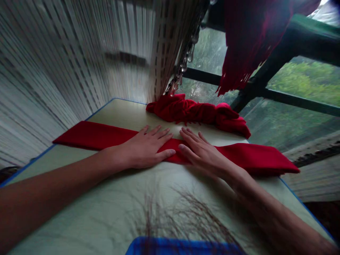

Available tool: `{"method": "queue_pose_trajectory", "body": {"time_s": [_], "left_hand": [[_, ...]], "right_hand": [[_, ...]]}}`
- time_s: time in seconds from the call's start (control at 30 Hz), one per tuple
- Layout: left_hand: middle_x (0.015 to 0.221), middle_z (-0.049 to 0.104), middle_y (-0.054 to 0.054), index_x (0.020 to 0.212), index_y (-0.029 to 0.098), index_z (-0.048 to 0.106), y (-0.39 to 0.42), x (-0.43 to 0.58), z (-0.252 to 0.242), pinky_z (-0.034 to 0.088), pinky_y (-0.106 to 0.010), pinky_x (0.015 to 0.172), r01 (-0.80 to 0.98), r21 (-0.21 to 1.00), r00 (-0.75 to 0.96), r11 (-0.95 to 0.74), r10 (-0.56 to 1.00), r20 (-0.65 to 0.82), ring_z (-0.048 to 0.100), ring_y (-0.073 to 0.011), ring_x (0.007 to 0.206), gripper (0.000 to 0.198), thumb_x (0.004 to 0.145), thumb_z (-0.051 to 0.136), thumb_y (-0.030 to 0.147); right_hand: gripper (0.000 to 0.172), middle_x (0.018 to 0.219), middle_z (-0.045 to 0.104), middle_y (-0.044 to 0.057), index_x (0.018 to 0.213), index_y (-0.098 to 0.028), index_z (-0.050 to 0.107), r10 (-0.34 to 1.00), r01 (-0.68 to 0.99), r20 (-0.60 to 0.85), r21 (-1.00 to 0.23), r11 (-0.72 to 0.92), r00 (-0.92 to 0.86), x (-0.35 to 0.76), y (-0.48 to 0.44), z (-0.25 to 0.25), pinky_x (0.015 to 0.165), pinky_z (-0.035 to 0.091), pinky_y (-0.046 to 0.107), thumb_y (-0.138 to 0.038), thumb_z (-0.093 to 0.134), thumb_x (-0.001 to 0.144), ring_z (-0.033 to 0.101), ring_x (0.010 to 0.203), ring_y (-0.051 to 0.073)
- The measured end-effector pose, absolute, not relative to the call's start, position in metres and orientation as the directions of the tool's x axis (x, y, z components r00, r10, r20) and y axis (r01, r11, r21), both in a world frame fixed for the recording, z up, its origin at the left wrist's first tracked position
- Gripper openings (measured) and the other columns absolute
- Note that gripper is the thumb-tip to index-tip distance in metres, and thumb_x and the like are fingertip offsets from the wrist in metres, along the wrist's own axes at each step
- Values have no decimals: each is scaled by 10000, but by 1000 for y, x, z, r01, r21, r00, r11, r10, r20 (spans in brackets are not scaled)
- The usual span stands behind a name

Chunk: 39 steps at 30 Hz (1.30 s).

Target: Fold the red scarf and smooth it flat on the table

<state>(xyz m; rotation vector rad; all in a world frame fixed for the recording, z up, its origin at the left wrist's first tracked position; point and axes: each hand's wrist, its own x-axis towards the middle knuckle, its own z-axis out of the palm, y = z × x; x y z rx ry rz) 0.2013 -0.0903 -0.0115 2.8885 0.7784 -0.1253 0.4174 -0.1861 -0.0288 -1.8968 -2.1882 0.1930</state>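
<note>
A red cloth (247, 157), folded into a long flat strip, lies across the table (111, 198) from left to right. Both ends reach the table's side edges, and the right end juts past the blue edging. My left hand (145, 147) rests palm down on the middle of the strip, its fingers stretched out. Just to the right, my right hand (200, 148) also lies flat on the cloth with fingers extended. A small gap with red cloth showing separates the two hands. Neither hand grips anything.
A crumpled red fringed cloth (196, 111) lies at the table's far edge. Another fringed red cloth (247, 46) hangs by the window (300, 81). String curtains (79, 49) stand left. At the bottom are a blue object (183, 246) and blurred dark strands (196, 212).
</note>
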Motion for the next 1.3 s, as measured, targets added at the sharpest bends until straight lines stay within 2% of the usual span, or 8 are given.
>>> {"method": "queue_pose_trajectory", "body": {"time_s": [0.13, 0.3, 0.47, 0.63, 0.83, 1.07, 1.17, 1.3], "left_hand": [[1715, 82, -30, 1655, 232, 156, -90, 201, -12, 50, -545, 1267, 504, 130, 863, -854, 493, -109, 51, -262, 1593, 768, 1039, 195, 689], [1715, 97, -29, 1653, 227, 165, -90, 201, -12, 57, -548, 1267, 501, 119, 865, -857, 490, -110, 56, -265, 1593, 756, 1043, 204, 672], [1716, 85, -36, 1654, 211, 153, -89, 202, -13, 56, -545, 1269, 498, 115, 866, -859, 489, -100, 56, -256, 1593, 776, 1041, 213, 682], [1718, 81, -6, 1658, 255, 126, -88, 200, -12, 37, -547, 1271, 482, 145, 876, -864, 479, -51, 32, -252, 1594, 718, 1058, 198, 642], [1718, 80, -11, 1657, 269, 134, -87, 200, -15, 50, -579, 1262, 472, 130, 881, -872, 462, -97, 41, -273, 1593, 708, 1055, 196, 637], [1721, 18, -20, 1658, 266, 120, -87, 198, -11, 16, -566, 1264, 477, 93, 879, -874, 475, -37, -13, -272, 1592, 717, 1054, 245, 632], [1721, 8, -10, 1659, 276, 105, -85, 197, -11, 11, -555, 1266, 473, 111, 880, -874, 475, -13, -19, -266, 1593, 731, 1048, 213, 663], [1719, 73, -26, 1656, 245, 153, -83, 198, -14, 18, -543, 1269, 490, 143, 872, -860, 481, -91, 14, -280, 1593, 794, 1023, 184, 723]], "right_hand": [[734, 1690, 254, 129, 1617, -148, 286, 981, 957, 139, -236, 169, -139, 415, -188, -28, 1290, 98, 551, -616, 247, 1052, 162, 1580, 252], [769, 1685, 258, 151, 1614, -117, 286, 984, 958, 101, -233, 167, -146, 413, -189, -26, 1289, 107, 543, -632, 236, 1046, 169, 1579, 260], [746, 1696, 232, 135, 1618, -128, 279, 975, 957, 165, -228, 182, -146, 413, -189, -22, 1290, 95, 536, -612, 255, 1050, 146, 1583, 252], [798, 1699, 187, 153, 1621, -88, 245, 988, 962, 45, -228, 151, -145, 412, -189, -26, 1290, 90, 550, -640, 225, 1044, 106, 1587, 266], [810, 1696, 201, 150, 1620, -102, 256, 991, 965, 23, -225, 137, -135, 411, -189, -27, 1289, 100, 550, -662, 225, 1036, 117, 1585, 268], [750, 1705, 200, 108, 1632, -156, 239, 976, 962, 157, -204, 180, -150, 412, -190, -22, 1289, 73, 551, -628, 217, 1050, 100, 1587, 246], [794, 1701, 198, 132, 1627, -123, 243, 984, 966, 88, -196, 169, -154, 411, -190, -25, 1289, 96, 543, -657, 220, 1039, 109, 1586, 255], [817, 1700, 188, 140, 1629, -117, 228, 986, 965, 61, -207, 164, -154, 409, -189, -27, 1289, 107, 539, -674, 235, 1032, 116, 1584, 255]]}}
